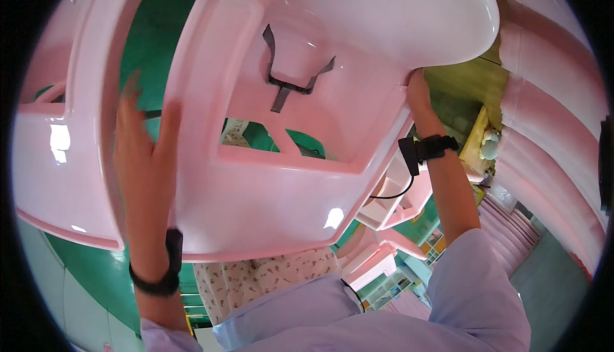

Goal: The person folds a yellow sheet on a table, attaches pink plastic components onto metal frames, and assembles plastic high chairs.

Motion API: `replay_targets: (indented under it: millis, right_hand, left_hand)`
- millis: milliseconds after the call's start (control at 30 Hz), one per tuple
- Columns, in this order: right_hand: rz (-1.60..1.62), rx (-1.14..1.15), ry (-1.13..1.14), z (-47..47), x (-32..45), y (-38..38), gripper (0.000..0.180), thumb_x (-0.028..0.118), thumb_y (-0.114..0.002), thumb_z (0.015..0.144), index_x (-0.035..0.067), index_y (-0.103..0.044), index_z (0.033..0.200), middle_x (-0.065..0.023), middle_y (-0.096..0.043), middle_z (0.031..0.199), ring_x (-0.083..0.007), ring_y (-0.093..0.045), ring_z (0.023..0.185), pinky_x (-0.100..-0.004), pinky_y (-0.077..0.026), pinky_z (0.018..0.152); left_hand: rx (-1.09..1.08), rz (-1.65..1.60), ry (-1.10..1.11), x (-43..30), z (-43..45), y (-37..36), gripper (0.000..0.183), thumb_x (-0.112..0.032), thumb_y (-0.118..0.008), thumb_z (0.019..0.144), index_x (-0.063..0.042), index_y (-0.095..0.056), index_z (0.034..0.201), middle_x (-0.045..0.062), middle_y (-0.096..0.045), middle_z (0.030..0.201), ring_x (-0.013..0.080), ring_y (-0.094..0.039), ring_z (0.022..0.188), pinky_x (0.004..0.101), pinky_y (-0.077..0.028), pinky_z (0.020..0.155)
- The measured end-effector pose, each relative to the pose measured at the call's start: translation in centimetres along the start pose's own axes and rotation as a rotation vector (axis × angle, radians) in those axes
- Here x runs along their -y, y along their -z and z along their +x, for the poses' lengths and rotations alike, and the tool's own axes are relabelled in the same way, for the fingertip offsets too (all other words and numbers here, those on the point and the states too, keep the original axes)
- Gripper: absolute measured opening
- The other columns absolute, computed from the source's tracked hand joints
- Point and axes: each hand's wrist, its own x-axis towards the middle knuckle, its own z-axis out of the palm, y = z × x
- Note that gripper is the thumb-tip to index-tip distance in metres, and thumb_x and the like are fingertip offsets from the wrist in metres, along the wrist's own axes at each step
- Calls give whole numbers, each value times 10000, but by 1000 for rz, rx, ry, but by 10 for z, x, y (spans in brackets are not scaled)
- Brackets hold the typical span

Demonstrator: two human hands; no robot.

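Note:
A glossy pink plastic child seat point(268, 198) fills the middle of the view. A dark harness strap point(288, 85) lies across its inside, and two openings pierce the lower part. At its upper right is a broad, rounded pale-pink tray-like panel point(407, 11). My right hand point(418, 88) grips the seat's right side edge just below that panel; most of its fingers are hidden. My left hand point(146, 146), blurred and with fingers apart, is at the gap between this seat and a similar pink seat point(48, 170) on the left. Nothing shows in it.
A patterned cushion point(283, 270) is below the seat, near my body. More pink plastic furniture point(379, 256) and shelves point(391, 292) stand at lower right. Large pink padded folds point(551, 112) curve along the right side. Green floor point(86, 275) shows at lower left.

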Motion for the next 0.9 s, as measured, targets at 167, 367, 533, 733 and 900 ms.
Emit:
replay_targets:
  millis: [167, 367, 533, 733, 900]
  right_hand:
    - [-75, -54, -17, -46, 73, 1, 387, 259, -301, 920, 3, -432, 1177, -286, -568, 1015, -402, -565, 926, -439, -479, 754]
    - [-317, 64, 312, -25, 31, 9, 454, 241, -282, 919, -51, -333, 1263, -281, -509, 1144, -401, -533, 1008, -440, -443, 852]
    - [126, 165, -228, -38, 78, 17, 564, 406, -171, 923, 34, -411, 1272, -217, -489, 1221, -373, -488, 1103, -454, -399, 910]
    - [37, 0, -174, -49, 65, 12, 598, 449, -127, 915, 103, -554, 1151, -192, -559, 1134, -374, -516, 1056, -455, -405, 890]
    - [86, -5, -196, -71, 85, 29, 585, 436, -160, 917, 83, -605, 1061, -204, -597, 1046, -385, -556, 970, -474, -428, 840]
  left_hand:
    - [-218, 37, -241, -40, 92, -35, 538, -456, -530, 815, -5, -543, 1109, 222, -574, 1036, 373, -564, 903, 411, -459, 759]
    - [492, 612, -156, -85, 132, -47, 621, -501, -459, 848, -7, -455, 1225, 218, -619, 881, 384, -609, 740, 457, -478, 717]
    - [473, 633, -231, -46, 154, -60, 737, -639, -507, 729, -21, -522, 1131, 220, -617, 954, 354, -607, 857, 422, -483, 731]
    - [224, 552, -346, -77, 136, -62, 759, -565, -617, 679, -86, -447, 1242, 137, -546, 1180, 318, -571, 987, 403, -481, 768]
    - [472, 580, -222, -82, 135, -51, 638, -522, -613, 706, -149, -470, 1204, 93, -507, 1243, 312, -548, 1034, 414, -475, 801]
